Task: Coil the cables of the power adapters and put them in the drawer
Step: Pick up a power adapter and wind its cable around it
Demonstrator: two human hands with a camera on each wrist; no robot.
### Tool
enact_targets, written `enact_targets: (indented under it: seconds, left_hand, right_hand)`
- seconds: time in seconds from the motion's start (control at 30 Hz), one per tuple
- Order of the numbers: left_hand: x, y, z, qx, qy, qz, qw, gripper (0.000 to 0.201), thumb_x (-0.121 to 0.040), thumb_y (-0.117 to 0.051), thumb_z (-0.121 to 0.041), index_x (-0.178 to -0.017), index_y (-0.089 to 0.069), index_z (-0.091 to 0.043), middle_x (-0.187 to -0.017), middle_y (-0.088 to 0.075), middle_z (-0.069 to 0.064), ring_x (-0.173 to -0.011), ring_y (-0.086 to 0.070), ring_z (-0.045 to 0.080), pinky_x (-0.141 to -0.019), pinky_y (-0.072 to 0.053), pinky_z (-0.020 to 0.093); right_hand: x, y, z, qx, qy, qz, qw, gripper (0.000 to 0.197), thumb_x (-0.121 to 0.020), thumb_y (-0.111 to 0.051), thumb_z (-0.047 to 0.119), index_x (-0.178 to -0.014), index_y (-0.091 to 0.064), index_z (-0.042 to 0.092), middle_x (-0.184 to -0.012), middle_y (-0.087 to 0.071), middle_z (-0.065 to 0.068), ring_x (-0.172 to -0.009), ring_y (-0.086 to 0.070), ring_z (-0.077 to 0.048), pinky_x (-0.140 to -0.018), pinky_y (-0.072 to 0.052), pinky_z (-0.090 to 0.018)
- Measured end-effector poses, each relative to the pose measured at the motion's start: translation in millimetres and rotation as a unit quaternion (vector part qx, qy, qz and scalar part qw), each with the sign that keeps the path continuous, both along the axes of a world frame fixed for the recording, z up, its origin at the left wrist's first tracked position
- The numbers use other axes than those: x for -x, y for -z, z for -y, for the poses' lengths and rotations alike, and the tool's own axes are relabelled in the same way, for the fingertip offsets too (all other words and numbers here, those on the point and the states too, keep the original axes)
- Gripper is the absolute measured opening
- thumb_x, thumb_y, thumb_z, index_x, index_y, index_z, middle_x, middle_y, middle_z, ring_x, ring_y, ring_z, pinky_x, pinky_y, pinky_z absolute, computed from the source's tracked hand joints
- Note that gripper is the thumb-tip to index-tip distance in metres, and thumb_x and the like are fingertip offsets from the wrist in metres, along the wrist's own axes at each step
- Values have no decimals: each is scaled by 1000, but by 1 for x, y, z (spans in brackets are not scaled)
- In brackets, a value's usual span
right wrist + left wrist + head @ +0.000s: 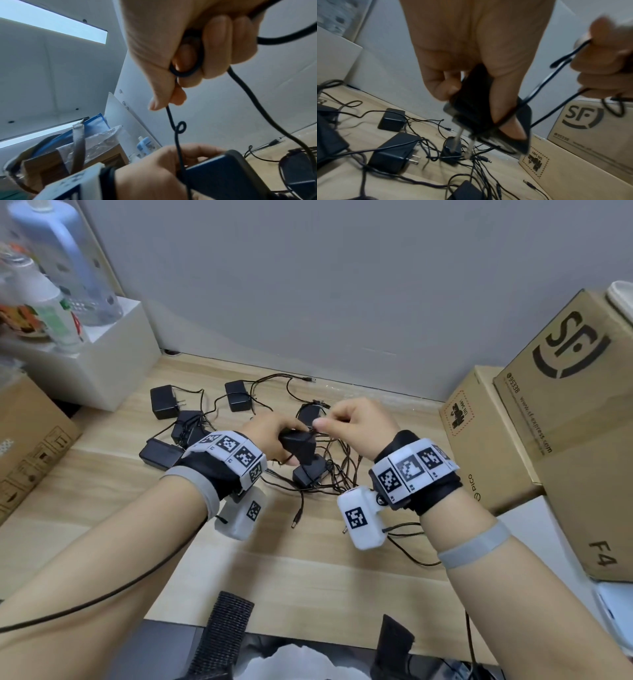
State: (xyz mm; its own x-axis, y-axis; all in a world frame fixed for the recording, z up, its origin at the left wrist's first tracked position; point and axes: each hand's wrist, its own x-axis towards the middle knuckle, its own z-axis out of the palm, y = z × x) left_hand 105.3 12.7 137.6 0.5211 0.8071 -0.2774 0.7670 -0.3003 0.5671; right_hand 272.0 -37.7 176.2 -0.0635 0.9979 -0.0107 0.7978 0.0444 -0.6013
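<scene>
Wooden table (308, 570), black power adapters (163, 402), tangled cables (329, 474), cardboard boxes (486, 440)
</scene>
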Motion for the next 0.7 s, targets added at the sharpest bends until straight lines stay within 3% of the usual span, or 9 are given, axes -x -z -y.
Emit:
enact_targets:
  seconds: [0.07,0.2,0.33,0.47,0.6,0.7]
  left_hand:
    - [-3,1,0,62,29,34,997,60,-62,-83,-7,-112,-60,-29,-95,-65,-4,-93,-61,17,-82,-47,27]
    - [-4,0,2,87,56,68,992,51,-51,-87,-5,-86,-57,-28,-78,-61,-10,-76,-57,12,-74,-45,26]
    - [-1,-14,3,147,26,234,961,49,-56,-79,11,-89,-61,-21,-73,-66,-12,-64,-61,-5,-63,-50,13]
    - [-6,-22,1,160,-16,376,912,42,-63,-73,12,-94,-61,-14,-72,-71,-9,-68,-65,2,-63,-52,15]
    - [-19,-21,3,210,-137,477,842,21,-82,-61,1,-100,-60,-9,-89,-63,8,-74,-62,17,-64,-57,27]
    - [-26,-24,1,204,-181,477,835,14,-82,-63,-3,-90,-61,-14,-85,-61,5,-73,-61,15,-63,-58,24]
  right_hand:
    - [-5,3,-3,-24,46,-13,999,33,-83,-62,43,-53,-56,29,-55,-56,8,-65,-53,-13,-69,-47,-34]
    - [-25,5,-6,-47,136,-35,989,34,-84,-60,43,-59,-60,21,-68,-64,-7,-63,-51,-17,-66,-44,-31]
    - [-36,21,-4,-31,168,-58,984,33,-84,-59,41,-53,-58,29,-79,-70,-7,-74,-59,-25,-75,-49,-38]
    - [-24,32,0,17,134,-79,988,28,-92,-51,27,-73,-66,14,-81,-68,-11,-75,-58,-27,-78,-47,-39]
    - [-8,35,3,115,44,-18,992,37,-98,-36,34,-67,-47,17,-64,-53,2,-61,-48,-15,-70,-38,-29]
    - [2,38,5,128,4,26,991,42,-98,-36,33,-59,-40,20,-60,-48,1,-63,-47,-20,-76,-42,-36]
